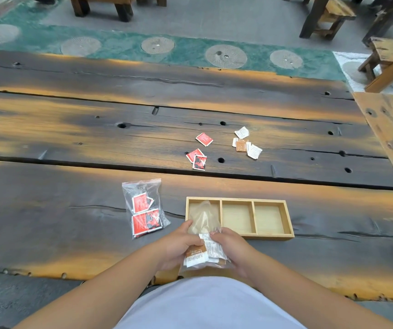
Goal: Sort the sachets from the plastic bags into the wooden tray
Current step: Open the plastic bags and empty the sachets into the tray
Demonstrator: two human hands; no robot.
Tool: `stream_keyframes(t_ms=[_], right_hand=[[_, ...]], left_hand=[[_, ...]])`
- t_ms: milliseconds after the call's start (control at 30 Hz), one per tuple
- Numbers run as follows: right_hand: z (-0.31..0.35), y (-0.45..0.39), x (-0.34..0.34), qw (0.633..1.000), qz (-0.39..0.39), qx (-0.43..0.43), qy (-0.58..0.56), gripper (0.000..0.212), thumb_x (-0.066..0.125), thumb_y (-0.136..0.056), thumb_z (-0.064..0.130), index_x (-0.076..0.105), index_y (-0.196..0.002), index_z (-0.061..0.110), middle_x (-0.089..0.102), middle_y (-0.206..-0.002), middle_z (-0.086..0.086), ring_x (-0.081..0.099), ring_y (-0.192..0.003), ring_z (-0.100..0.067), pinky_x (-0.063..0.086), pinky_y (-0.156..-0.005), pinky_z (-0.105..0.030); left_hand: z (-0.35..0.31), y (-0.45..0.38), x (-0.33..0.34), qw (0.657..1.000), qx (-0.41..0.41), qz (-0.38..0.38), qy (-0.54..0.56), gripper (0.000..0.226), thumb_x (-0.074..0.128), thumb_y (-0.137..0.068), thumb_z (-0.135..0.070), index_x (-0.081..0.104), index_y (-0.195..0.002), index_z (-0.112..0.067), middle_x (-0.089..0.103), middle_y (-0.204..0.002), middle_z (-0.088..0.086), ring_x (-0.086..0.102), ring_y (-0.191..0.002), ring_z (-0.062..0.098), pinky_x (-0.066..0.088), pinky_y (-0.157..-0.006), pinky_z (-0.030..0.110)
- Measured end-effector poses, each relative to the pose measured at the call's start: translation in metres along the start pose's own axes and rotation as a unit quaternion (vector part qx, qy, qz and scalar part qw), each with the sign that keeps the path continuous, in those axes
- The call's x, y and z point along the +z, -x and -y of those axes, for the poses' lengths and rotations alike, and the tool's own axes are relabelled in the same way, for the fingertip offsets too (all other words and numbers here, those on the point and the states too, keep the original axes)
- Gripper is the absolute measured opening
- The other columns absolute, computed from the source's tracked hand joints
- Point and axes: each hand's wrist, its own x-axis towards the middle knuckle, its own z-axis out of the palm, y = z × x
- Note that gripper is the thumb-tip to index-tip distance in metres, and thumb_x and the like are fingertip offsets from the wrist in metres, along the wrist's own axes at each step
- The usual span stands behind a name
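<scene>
At the near edge of the charred plank table, a clear plastic bag is held up between both hands, its limp upper part draped over the left compartment of the three-compartment wooden tray. The left hand is curled around the bag's left side, with a brown-and-white sachet under its thumb; the right hand is closed on the right side, fingers pinching the film over white printed sachets. All three tray compartments appear to hold no sachets yet.

Just left of the tray, a second zip bag lies flat with red sachets inside. Farther off, loose red sachets are scattered to the left and loose white and brown sachets to the right, well apart from the tray.

Several risks can be judged from here. If the bag were tipped mouth-down over the table edge, sachets could be spilled onto the lap or floor, since it is held right at the rim. If it were upended over the tray, brown and white kinds could be dropped mixed into one compartment, and the sort would be undone. The slippery film could be lost from the pinch, and the light tray could be nudged aside by the hanging film.
</scene>
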Motion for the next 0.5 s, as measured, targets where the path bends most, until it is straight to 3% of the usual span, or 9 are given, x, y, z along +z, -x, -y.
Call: stream_keyframes(t_ms=[67, 133, 233, 333, 433, 500], right_hand=[[0.007, -0.001, -0.003, 1.000, 0.002, 0.013, 0.003, 0.018, 0.052, -0.098, 0.014, 0.059, -0.114, 0.007, 0.072, -0.098, -0.015, 0.072, -0.073, -0.023, 0.055, -0.053, -0.028], [0.012, -0.004, -0.007, 1.000, 0.003, 0.026, 0.011, 0.020, 0.052, -0.098, 0.014, 0.060, -0.114, 0.005, 0.072, -0.093, -0.014, 0.071, -0.066, -0.020, 0.051, -0.049, -0.023], [0.018, -0.009, -0.011, 0.998, 0.002, 0.057, 0.013, 0.023, 0.052, -0.097, 0.017, 0.063, -0.114, 0.007, 0.074, -0.091, -0.010, 0.071, -0.068, -0.018, 0.052, -0.051, -0.022], [0.025, -0.016, -0.013, 0.996, -0.008, 0.090, 0.010, 0.026, 0.050, -0.096, 0.021, 0.066, -0.111, 0.009, 0.075, -0.089, -0.007, 0.070, -0.076, -0.018, 0.054, -0.059, -0.025], [0.034, -0.020, -0.013, 0.994, -0.022, 0.107, -0.004, 0.027, 0.049, -0.096, 0.022, 0.066, -0.109, 0.006, 0.076, -0.083, -0.008, 0.071, -0.069, -0.017, 0.056, -0.055, -0.025], [0.040, -0.019, -0.012, 0.993, -0.023, 0.119, -0.014, 0.026, 0.049, -0.097, 0.021, 0.065, -0.109, 0.004, 0.075, -0.084, -0.010, 0.072, -0.066, -0.018, 0.055, -0.048, -0.023]], left_hand=[[-0.005, -0.003, -0.001, 1.000, -0.013, 0.007, 0.015, 0.088, 0.061, -0.082, 0.004, 0.018, -0.154, -0.023, 0.064, -0.121, 0.023, 0.070, -0.092, 0.033, 0.057, -0.068, 0.043], [-0.010, -0.002, 0.001, 0.999, -0.019, 0.014, 0.022, 0.084, 0.061, -0.083, 0.002, 0.019, -0.153, -0.017, 0.067, -0.115, 0.024, 0.071, -0.087, 0.033, 0.058, -0.065, 0.043], [-0.019, -0.001, 0.005, 0.998, -0.035, 0.018, 0.042, 0.068, 0.056, -0.091, 0.002, 0.023, -0.149, -0.011, 0.064, -0.119, 0.028, 0.071, -0.085, 0.033, 0.060, -0.064, 0.042], [-0.030, -0.002, 0.007, 0.996, -0.064, 0.032, 0.045, 0.043, 0.053, -0.094, -0.002, 0.041, -0.135, 0.006, 0.065, -0.117, 0.031, 0.070, -0.092, 0.036, 0.062, -0.071, 0.040], [-0.041, -0.007, 0.006, 0.995, -0.094, 0.029, 0.016, 0.024, 0.049, -0.097, -0.009, 0.056, -0.116, 0.005, 0.072, -0.099, 0.024, 0.073, -0.083, 0.031, 0.062, -0.067, 0.032], [-0.046, -0.009, 0.004, 0.992, -0.120, 0.026, 0.002, 0.025, 0.048, -0.098, -0.014, 0.059, -0.111, 0.004, 0.073, -0.095, 0.021, 0.074, -0.077, 0.028, 0.061, -0.061, 0.028]])
